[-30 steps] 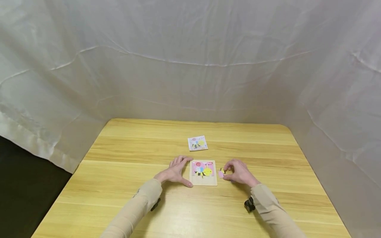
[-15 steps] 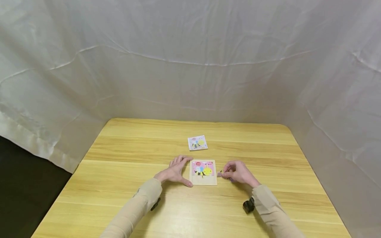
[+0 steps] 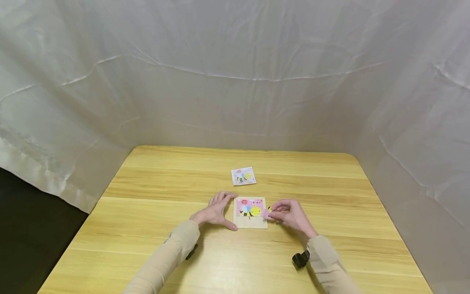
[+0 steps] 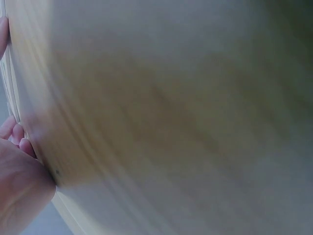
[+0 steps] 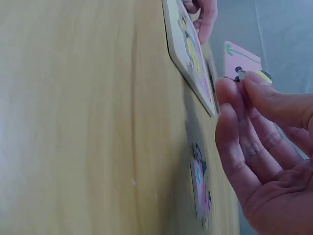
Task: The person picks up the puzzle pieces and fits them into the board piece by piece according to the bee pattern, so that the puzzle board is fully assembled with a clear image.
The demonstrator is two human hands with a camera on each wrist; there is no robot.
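A wooden puzzle board [image 3: 251, 222] with a bee picture lies on the table, its lower strip bare. My left hand [image 3: 225, 210] rests flat against the board's left edge, fingers straight and thumb at the near-left corner. My right hand [image 3: 273, 213] pinches a pink puzzle piece [image 3: 266, 213] just over the board's right edge. In the right wrist view the piece [image 5: 243, 61] stands lifted between thumb and fingertips [image 5: 230, 90], beside the board [image 5: 190, 51]. The left wrist view is a blur of table with only my palm [image 4: 19, 188].
A small reference card [image 3: 243, 176] with the same bee picture lies beyond the board. Another loose pink piece [image 5: 200, 188] lies on the table [image 3: 330, 192] under my right hand. White cloth walls surround the table on three sides.
My right hand has lifted the pink piece off the table and carried it left, from beside the board to over its right edge. The left hand has stayed put.
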